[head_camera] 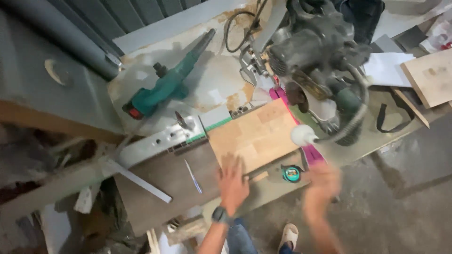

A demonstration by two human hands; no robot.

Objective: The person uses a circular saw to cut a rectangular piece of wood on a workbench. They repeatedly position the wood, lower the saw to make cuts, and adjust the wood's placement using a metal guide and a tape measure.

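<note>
My left hand [232, 182] lies flat with fingers spread on a long board [165, 181], at the seam between its dark brown part and its light wood-patterned part [256, 136]. A dark watch sits on that wrist. My right hand [321, 186] is blurred by motion, just right of a teal tape measure [292, 173] at the bench's front edge; what it holds cannot be made out. A pen-like stick [193, 177] lies on the dark board left of my left hand.
A grey mitre saw [316, 51] with a white knob [301, 135] stands behind the board. A teal power tool [167, 84] lies at the back left, a metal ruler [139, 181] at the left. Wood offcuts [431, 75] and papers lie at the right. Concrete floor below.
</note>
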